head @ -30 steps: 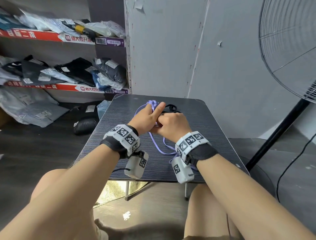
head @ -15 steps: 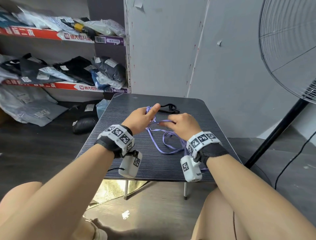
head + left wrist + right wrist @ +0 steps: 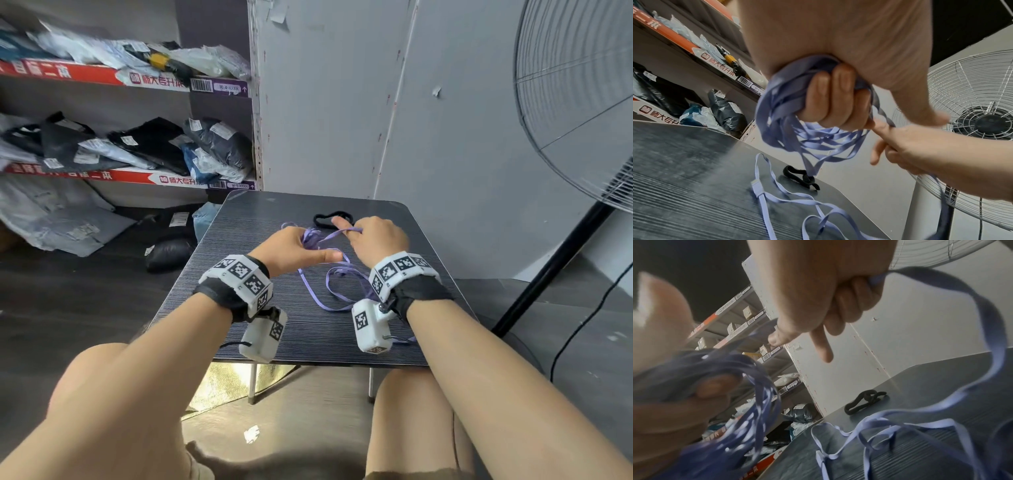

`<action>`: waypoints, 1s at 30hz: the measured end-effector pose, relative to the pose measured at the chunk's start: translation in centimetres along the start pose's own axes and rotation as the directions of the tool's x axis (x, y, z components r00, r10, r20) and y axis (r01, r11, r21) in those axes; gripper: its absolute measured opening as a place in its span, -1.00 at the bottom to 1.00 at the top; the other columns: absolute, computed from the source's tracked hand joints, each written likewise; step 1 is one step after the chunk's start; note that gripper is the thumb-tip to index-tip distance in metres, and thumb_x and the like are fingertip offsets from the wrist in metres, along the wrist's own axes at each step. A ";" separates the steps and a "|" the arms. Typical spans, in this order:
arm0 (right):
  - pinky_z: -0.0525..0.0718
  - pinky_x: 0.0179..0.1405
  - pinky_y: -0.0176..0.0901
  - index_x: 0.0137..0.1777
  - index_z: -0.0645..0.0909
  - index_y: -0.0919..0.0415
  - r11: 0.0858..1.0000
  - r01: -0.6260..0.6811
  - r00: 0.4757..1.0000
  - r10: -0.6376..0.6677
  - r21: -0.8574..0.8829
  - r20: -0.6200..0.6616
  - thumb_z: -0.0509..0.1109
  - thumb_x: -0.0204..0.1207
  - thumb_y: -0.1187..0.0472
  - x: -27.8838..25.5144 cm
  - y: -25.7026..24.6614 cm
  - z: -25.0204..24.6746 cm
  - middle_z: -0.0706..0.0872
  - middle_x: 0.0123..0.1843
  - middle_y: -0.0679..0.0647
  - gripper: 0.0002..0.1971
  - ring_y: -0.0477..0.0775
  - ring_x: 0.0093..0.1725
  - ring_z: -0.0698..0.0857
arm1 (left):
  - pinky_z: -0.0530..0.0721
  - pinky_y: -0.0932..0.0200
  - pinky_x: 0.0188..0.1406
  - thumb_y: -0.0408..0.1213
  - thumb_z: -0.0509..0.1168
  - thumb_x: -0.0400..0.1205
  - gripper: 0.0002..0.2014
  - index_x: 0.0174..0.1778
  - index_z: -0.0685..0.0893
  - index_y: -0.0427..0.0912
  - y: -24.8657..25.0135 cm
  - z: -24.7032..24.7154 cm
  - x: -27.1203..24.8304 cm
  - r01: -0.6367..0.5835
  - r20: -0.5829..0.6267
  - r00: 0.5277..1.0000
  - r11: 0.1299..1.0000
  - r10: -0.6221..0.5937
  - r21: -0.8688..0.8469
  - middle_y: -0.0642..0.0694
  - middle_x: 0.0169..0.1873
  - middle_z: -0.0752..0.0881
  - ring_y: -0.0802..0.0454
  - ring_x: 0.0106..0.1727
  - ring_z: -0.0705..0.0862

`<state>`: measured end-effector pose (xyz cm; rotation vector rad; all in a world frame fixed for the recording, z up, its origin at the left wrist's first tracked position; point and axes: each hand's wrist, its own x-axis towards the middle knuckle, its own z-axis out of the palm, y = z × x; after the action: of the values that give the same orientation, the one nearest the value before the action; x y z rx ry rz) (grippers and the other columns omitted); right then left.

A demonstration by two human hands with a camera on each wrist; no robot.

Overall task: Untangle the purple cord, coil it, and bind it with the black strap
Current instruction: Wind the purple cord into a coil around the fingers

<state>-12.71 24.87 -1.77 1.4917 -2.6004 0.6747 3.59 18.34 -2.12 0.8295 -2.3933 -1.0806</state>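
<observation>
Left hand (image 3: pixel 838 100) fisted round purple cord (image 3: pixel 789 129) loops, right hand (image 3: pixel 830 293) pinching strand

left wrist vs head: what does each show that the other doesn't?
Left wrist only: the cord's flat plug lying on the table, and the left hand's fingers curled round the coiled loops. Head only: both wrist bands, the knees, and the table legs. Both: purple cord, black strap, fan, shelves.

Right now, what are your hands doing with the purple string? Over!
Left hand grips a bundle of flat purple cord loops. Right hand holds the next stretch. Rest loose on the dark striped table. Black fabric strap untouched, nothing blocking.
</observation>
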 end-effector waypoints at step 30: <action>0.62 -0.01 -0.20 0.04 0.63 0.41 0.536 0.050 0.930 -0.332 0.843 0.156 0.30 0.43 0.63 -1.4 -1.5 -1.4 0.68 -0.13 0.20 -0.75 0.02 -0.11 0.63 | 0.08 0.51 -0.75 0.31 -0.18 0.62 -0.33 -0.72 0.23 -0.05 3.2 -0.7 0.2 0.119 0.227 0.973 0.730 0.051 -0.673 0.07 -0.80 0.19 0.20 -0.81 0.09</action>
<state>-10.95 25.92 -0.40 2.2100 -2.2768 2.0027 2.72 19.55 0.75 0.4892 -1.8722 -1.9940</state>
